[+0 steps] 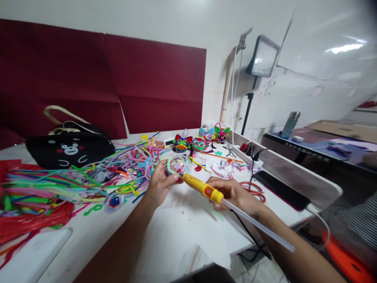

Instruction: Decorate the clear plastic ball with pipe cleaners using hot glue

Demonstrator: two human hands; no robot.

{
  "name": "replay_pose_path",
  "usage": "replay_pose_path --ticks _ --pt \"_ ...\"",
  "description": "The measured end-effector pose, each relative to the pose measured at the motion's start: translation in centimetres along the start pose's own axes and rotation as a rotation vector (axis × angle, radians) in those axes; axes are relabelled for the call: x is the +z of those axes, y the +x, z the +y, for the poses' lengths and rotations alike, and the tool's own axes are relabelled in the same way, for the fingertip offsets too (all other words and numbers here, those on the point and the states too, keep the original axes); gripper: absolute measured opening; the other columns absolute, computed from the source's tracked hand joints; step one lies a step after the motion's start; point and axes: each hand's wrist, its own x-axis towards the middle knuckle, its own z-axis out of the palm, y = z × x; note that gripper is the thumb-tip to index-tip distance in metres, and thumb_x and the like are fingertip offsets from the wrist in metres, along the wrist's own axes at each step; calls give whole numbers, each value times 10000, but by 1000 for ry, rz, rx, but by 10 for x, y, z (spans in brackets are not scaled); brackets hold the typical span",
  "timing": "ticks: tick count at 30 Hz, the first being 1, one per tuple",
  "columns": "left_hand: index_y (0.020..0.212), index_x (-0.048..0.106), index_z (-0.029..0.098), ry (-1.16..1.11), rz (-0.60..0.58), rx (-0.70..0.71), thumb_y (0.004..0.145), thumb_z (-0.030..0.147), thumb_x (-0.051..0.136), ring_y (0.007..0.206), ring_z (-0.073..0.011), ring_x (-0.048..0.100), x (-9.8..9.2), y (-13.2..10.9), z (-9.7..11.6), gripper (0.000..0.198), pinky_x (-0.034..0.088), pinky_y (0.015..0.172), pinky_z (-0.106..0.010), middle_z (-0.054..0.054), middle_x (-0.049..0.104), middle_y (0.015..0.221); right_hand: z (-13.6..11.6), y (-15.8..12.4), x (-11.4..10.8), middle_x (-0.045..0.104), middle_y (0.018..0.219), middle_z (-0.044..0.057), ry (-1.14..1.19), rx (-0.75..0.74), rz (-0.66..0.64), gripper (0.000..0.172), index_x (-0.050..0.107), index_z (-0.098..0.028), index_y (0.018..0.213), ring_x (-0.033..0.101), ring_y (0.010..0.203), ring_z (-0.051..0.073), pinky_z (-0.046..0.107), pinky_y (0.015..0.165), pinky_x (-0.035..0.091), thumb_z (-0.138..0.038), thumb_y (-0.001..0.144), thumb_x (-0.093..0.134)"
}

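Observation:
A yellow hot glue gun (198, 184) is gripped in my right hand (232, 194), with a long clear glue stick (259, 225) sticking out of its back end. My left hand (161, 181) pinches a clear round plastic piece (183, 164) with a pale green pipe cleaner (170, 163) curved along its side. The gun's nozzle points at this piece, close to my left fingertips; whether it touches cannot be made out. Just behind stand several colourful animal-faced balls, among them a red-eared one (182, 143) and a green-eared one (221, 133).
Heaps of pipe cleaners (44, 184) cover the table's left side, beside a black bag (69, 147). A power strip (247, 157) and a charging phone (281, 189) lie at the right, near the raised table edge. A black cable hangs below the glue gun. A lamp (263, 57) stands behind.

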Motion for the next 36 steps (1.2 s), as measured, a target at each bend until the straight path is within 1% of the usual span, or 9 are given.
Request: replay_pose_path --ticks 6,10,16,24,36 --pt "1080 518 221 -1 8 0 632 208 794 828 -172 638 0 0 1 526 577 643 -280 -29 643 1008 3 0 0 530 896 12 18 3 -3 348 706 -170 967 517 770 131 250 667 409 -302 665 817" --pt "1067 523 220 3 15 3 631 207 793 818 -169 639 0 0 1 513 564 625 -257 -25 647 984 5 0 0 533 886 9 31 7 7 356 712 -173 955 517 755 131 252 657 408 -314 648 828" --pt "1076 514 224 -15 4 2 631 207 798 823 -175 641 -1 1 -1 529 576 633 -284 -22 644 996 6 1 0 545 867 6 17 5 26 363 719 -172 945 513 747 131 253 663 394 -308 630 835" --pt "1071 519 220 -9 17 -1 628 206 800 828 -172 635 0 0 -1 525 576 637 -278 -24 637 1004 8 1 0 545 870 -2 19 -6 31 324 714 -173 934 514 756 125 255 692 390 -260 642 824" --pt "1083 514 218 -19 4 6 639 206 800 838 -177 636 -2 1 -3 529 580 632 -280 -27 632 1016 10 0 0 546 860 -2 16 2 36 309 716 -172 919 507 750 123 253 680 368 -242 638 825"
